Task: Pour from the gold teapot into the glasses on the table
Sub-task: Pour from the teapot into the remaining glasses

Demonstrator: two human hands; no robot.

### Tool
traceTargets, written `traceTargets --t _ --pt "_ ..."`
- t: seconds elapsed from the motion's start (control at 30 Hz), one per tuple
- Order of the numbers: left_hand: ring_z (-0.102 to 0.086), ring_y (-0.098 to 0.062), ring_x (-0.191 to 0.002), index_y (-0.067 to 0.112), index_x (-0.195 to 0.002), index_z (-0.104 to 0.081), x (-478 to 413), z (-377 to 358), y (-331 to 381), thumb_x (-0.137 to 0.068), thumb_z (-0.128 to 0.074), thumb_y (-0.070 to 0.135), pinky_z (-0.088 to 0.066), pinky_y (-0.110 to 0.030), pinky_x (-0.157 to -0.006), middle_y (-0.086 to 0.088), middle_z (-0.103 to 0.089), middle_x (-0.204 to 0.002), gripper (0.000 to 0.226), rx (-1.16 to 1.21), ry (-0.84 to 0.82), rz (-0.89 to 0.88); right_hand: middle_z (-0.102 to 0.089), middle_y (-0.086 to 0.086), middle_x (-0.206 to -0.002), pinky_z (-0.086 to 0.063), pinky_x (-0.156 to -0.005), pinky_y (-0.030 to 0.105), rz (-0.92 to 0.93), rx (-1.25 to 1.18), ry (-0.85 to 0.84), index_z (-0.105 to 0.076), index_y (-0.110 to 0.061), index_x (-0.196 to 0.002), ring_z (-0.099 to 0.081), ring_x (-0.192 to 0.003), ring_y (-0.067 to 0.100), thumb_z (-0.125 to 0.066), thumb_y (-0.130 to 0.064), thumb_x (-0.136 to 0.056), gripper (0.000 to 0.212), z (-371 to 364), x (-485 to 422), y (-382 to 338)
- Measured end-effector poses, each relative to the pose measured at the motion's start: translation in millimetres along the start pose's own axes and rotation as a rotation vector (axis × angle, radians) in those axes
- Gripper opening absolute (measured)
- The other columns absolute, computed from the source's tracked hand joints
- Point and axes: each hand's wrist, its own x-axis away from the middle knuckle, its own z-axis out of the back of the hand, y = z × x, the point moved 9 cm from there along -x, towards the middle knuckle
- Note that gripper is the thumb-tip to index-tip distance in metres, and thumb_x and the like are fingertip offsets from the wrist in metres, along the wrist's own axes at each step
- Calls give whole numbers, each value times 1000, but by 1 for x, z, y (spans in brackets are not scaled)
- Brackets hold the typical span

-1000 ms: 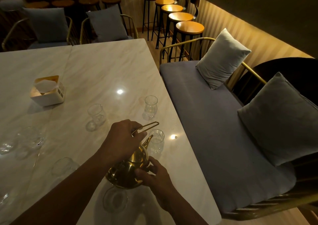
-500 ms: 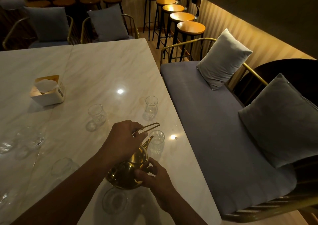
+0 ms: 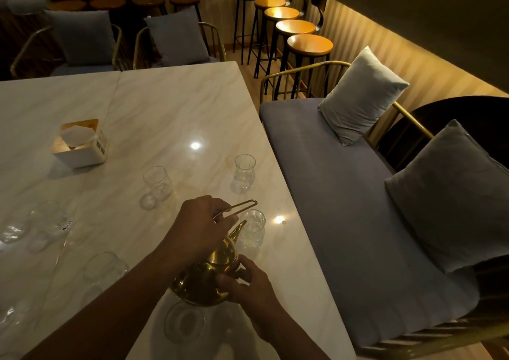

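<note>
Gold teapot (image 3: 209,274), clear glasses (image 3: 252,231), cream-veined marble table (image 3: 170,111), grey cushions (image 3: 360,95), orange stools (image 3: 309,44)

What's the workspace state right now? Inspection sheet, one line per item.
Surface: marble table, two slabs butted, glossy with light glare.
Job's things: gold teapot held tilted, spout at the rim of the near glass; two other upright glasses beyond; more glasses at the left and near edges, dim.
Clutter: tissue box on the left.
Grippers: left hand grips the handle; right hand steadies the body.
Cables: nothing seen.
Surroundings: cushioned bench on the right, bar stools behind, chairs at the far end.
</note>
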Motion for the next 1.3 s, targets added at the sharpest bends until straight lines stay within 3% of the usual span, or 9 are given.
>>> traceTargets --t 0.23,0.37,0.47,0.57,0.77,0.87,0.97,1.17,1.3 --pt "-60 -1 -78 20 -118 -71 10 2 -11 -88 -73 35 -46 -17 -72 12 -62 -93 34 -6 12 2 -43 -2 -146 -50 -93 33 38 26 14 -38 -32 -142 -55 -94 9 -85 -47 -65 91 3 1 -3" --pt "-61 0 -83 20 -113 -72 17 2 -20 -89 -71 32 -45 -15 -73 10 -65 -95 27 -8 19 3 -42 -4 -147 -50 -87 29 60 61 62 -39 -38 -140 -53 -109 14 -89 -48 -58 97 6 -1 0" --pt "-63 -6 -88 19 -112 -71 23 1 -28 -91 -69 29 -50 -21 -78 6 -67 -101 24 4 12 29 -43 -8 -144 -53 -87 28 74 113 101 -39 -42 -138 -54 -114 16 -89 -52 -54 98 7 -3 2" --pt "-64 -10 -87 18 -107 -72 29 2 -34 -93 -66 24 -46 -15 -72 6 -67 -96 17 7 16 20 -43 -10 -144 -54 -94 34 93 178 126 -36 -44 -137 -54 -116 18 -89 -54 -52 100 8 -7 1" --pt "-59 -4 -81 16 -105 -69 32 15 -39 -95 -63 26 -39 -10 -68 12 -60 -88 16 -37 90 -47 -44 -17 -131 -52 -95 30 169 242 104 -31 -42 -139 -51 -112 11 -87 -53 -55 101 4 -13 -17" --pt "-56 -2 -79 15 -108 -67 26 24 -38 -97 -61 23 -38 -9 -66 13 -53 -87 15 -83 144 -57 -42 -32 -121 -52 -96 29 225 264 74 -30 -55 -128 -51 -112 9 -87 -57 -53 95 -4 -18 -35" --pt "-54 -7 -76 14 -111 -64 16 35 -35 -98 -58 23 -38 -16 -66 10 -51 -89 17 -138 190 -64 -46 -33 -121 -53 -96 31 320 299 66 -32 -61 -119 -55 -113 6 -89 -57 -48 91 -10 -26 -57" --pt "-57 -11 -75 11 -112 -63 -13 63 -31 -99 -54 25 -38 -15 -62 9 -56 -88 21 -196 231 -95 -40 -43 -118 -50 -87 16 421 358 82 -30 -64 -119 -51 -108 -7 -89 -51 -53 89 -25 -52 -101" --pt "-56 -9 -72 7 -111 -63 -42 70 -28 -99 -55 20 -40 -14 -61 4 -62 -89 19 -218 202 -164 -41 -38 -122 -51 -85 17 397 308 110 -33 -59 -123 -50 -113 2 -90 -48 -55 90 -30 -76 -118"
